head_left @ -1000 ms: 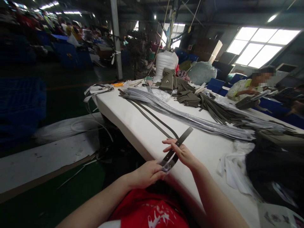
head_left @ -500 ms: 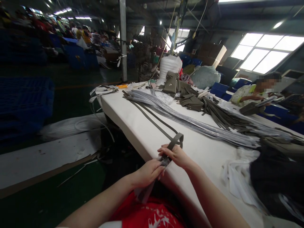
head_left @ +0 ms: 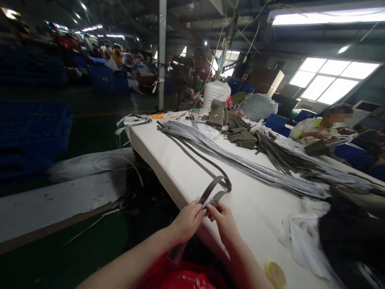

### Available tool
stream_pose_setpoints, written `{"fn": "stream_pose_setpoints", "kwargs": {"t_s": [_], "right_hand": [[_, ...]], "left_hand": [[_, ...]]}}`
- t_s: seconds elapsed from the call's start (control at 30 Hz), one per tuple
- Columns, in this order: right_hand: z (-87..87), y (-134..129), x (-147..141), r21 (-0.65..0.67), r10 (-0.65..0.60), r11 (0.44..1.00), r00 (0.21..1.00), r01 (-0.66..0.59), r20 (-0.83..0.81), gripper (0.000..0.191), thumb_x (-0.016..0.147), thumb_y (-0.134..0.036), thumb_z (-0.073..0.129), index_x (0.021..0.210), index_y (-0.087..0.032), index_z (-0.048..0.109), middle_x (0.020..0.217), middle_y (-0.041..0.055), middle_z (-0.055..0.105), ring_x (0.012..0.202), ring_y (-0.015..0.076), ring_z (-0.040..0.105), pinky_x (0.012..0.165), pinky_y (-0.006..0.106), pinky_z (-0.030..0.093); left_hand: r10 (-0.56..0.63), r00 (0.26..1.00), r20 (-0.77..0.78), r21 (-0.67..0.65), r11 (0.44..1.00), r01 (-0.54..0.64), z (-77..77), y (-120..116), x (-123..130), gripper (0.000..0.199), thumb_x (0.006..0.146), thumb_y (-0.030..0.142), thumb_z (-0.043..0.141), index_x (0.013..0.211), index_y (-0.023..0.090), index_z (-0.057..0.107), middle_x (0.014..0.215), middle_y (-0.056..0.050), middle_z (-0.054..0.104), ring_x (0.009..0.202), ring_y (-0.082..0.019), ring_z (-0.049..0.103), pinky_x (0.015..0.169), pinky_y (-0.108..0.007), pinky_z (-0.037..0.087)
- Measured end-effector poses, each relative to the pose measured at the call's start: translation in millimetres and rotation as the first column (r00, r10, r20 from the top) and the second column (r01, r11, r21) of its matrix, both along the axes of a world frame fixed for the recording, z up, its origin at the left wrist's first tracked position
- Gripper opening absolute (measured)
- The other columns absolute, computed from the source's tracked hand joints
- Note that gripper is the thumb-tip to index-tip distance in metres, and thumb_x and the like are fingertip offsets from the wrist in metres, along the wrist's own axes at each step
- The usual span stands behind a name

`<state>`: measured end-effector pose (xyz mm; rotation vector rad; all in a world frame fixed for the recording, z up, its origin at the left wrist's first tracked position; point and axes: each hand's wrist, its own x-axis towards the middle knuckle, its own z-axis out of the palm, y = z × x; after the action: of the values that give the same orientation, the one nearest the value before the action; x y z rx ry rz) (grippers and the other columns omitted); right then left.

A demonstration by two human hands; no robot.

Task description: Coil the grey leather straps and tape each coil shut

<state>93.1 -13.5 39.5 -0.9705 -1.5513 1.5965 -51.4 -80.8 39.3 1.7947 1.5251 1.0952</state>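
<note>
A long dark olive strap point(head_left: 192, 160) lies doubled along the table's near edge and loops back toward me. My left hand point(head_left: 189, 220) is closed around one part of it, together with a clear plastic sleeve point(head_left: 177, 252) that hangs down over my lap. Close beside it, my right hand point(head_left: 223, 221) pinches the other part of the loop with thumb and fingers. What lies between the fingertips is partly hidden. Farther back, a bundle of straps in clear plastic sleeves point(head_left: 240, 158) stretches across the white table point(head_left: 255, 216).
Olive bags point(head_left: 218, 114) and loose straps point(head_left: 279, 154) are heaped at the back. A yellow tape roll point(head_left: 275, 274) sits near my right forearm, with white plastic point(head_left: 306, 228) beyond it. A co-worker point(head_left: 313, 128) handles things across the table. Blue crates point(head_left: 33, 136) stand at left.
My right hand has come down beside the left one, and the strap loop has opened wider on the table. The view has tilted up a little. A yellow tape roll now shows.
</note>
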Motion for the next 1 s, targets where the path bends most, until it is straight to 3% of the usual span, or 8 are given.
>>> {"fn": "stream_pose_setpoints", "kwargs": {"t_s": [0.2,0.27,0.37,0.47,0.57,0.73,0.87,1.0], "right_hand": [[14.4,12.2,40.2,-0.022,-0.304,0.951,0.922,0.308,-0.239,0.031,0.076,-0.045,0.076,0.078,-0.017,0.063,0.062,-0.0033,0.054,0.053,0.0084,0.044,0.049,0.021,0.037],[28.5,15.7,58.8,0.007,-0.361,0.925,0.883,0.38,-0.3,0.029,0.074,-0.043,0.078,0.082,-0.018,0.064,0.066,-0.0023,0.058,0.054,0.008,0.046,0.05,0.02,0.039],[47.6,10.5,68.2,0.051,-0.217,0.969,0.931,0.242,-0.293,0.028,0.074,-0.042,0.078,0.083,-0.018,0.066,0.067,-0.0008,0.061,0.054,0.009,0.049,0.049,0.021,0.042],[53.7,-1.8,52.7,0.094,0.039,0.995,0.989,-0.026,-0.139,0.029,0.075,-0.044,0.075,0.078,-0.016,0.067,0.06,0.0002,0.06,0.051,0.0115,0.052,0.049,0.024,0.044],[44.8,-9.5,30.1,0.14,0.066,0.988,0.998,-0.066,0.004,0.033,0.075,-0.048,0.073,0.074,-0.016,0.065,0.058,0.0016,0.06,0.052,0.0143,0.054,0.051,0.027,0.045],[23.4,-7.1,15.3,0.226,-0.09,0.972,0.986,0.057,0.138,0.037,0.076,-0.053,0.069,0.068,-0.019,0.059,0.057,0.0012,0.058,0.054,0.0158,0.052,0.051,0.028,0.043],[15.1,-2.8,24.3,0.276,-0.133,0.959,0.96,0.062,0.247,0.042,0.074,-0.06,0.067,0.064,-0.02,0.06,0.055,0.0027,0.059,0.051,0.018,0.055,0.052,0.031,0.044],[-6.6,4.0,34.1,0.108,-0.078,0.993,0.943,0.045,0.324,0.054,0.064,-0.078,0.061,0.055,-0.025,0.06,0.049,0.0063,0.057,0.044,0.0258,0.059,0.045,0.041,0.048]], "left_hand": [[0.271,0.959,0.087,0.039,0.961,-0.275,4.6,6.0,-30.5,0.038,0.098,0.029,0.03,0.115,0.016,0.061,0.103,-0.01,0.063,0.102,-0.023,0.059,0.094,-0.036,0.045],[0.226,0.972,0.059,0.008,0.974,-0.227,9.0,7.0,-43.0,0.041,0.096,0.025,0.033,0.132,0.019,0.052,0.103,-0.007,0.064,0.101,-0.02,0.06,0.098,-0.035,0.043],[0.026,0.996,0.086,-0.153,0.988,-0.013,16.6,5.1,-43.3,0.062,0.092,0.02,0.041,0.151,0.024,0.021,0.094,-0.001,0.07,0.087,-0.016,0.064,0.091,-0.032,0.046],[-0.116,0.963,0.244,-0.278,0.943,0.184,19.5,4.8,-23.1,0.05,0.09,0.024,0.047,0.14,0.018,0.042,0.091,-0.003,0.071,0.071,-0.015,0.063,0.074,-0.028,0.05],[-0.143,0.824,0.549,-0.285,0.894,0.345,13.8,7.4,0.0,0.035,0.09,0.043,0.051,0.101,0.013,0.066,0.088,-0.007,0.069,0.069,-0.015,0.062,0.067,-0.027,0.049],[-0.006,0.606,0.795,-0.282,0.882,0.379,-5.1,8.9,18.4,0.059,0.085,0.067,0.046,0.091,0.011,0.062,0.069,-0.005,0.064,0.054,-0.014,0.059,0.055,-0.027,0.046],[-0.061,0.682,0.729,-0.227,0.918,0.325,-18.9,8.2,22.8,0.054,0.083,0.066,0.053,0.09,0.013,0.058,0.065,-0.001,0.06,0.048,-0.01,0.053,0.049,-0.023,0.04],[-0.157,0.749,0.644,-0.199,0.911,0.361,-21.2,-0.9,18.1,0.053,0.091,0.066,0.04,0.094,0.018,0.06,0.067,0.0,0.058,0.049,-0.012,0.053,0.047,-0.026,0.042]]}}
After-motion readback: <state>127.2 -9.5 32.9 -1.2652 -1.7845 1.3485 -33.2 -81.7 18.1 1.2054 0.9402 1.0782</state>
